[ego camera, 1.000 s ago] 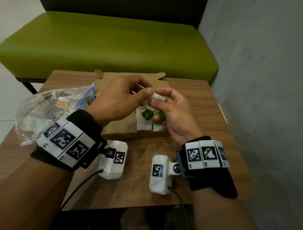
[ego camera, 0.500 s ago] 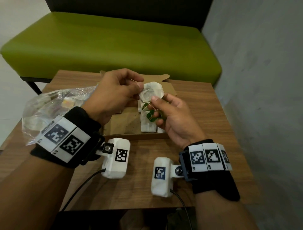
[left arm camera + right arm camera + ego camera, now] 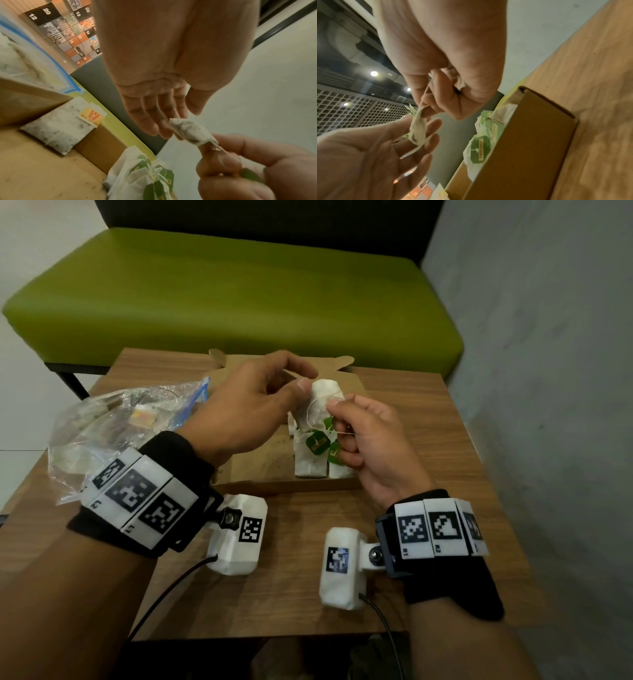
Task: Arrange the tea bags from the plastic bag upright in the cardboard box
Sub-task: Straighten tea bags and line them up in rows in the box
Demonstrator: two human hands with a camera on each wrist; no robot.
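Observation:
A white tea bag (image 3: 323, 398) (image 3: 190, 131) (image 3: 418, 131) hangs above the open cardboard box (image 3: 284, 487) (image 3: 530, 135). My left hand (image 3: 301, 378) (image 3: 178, 116) holds its top between thumb and nearly straight fingers. My right hand (image 3: 342, 419) (image 3: 240, 162) (image 3: 440, 97) pinches its lower end, with the string looped over the bag and a green tag in the curled fingers. Several tea bags with green tags (image 3: 310, 463) (image 3: 137, 175) (image 3: 477, 151) stand upright at the box's right end. The clear plastic bag (image 3: 102, 426) (image 3: 25, 60) lies left of the box with more tea bags inside.
A tea bag with an orange tag (image 3: 56, 131) lies flat near the box's far left corner. The box sits on a small wooden table (image 3: 428, 422); a green bench (image 3: 239, 296) stands behind it and a grey wall (image 3: 548, 371) runs along the right.
Both hands have lifted the tea bag from just over the upright bags to higher above the box. The right hand's pinch has shifted up onto the bag's lower end and string.

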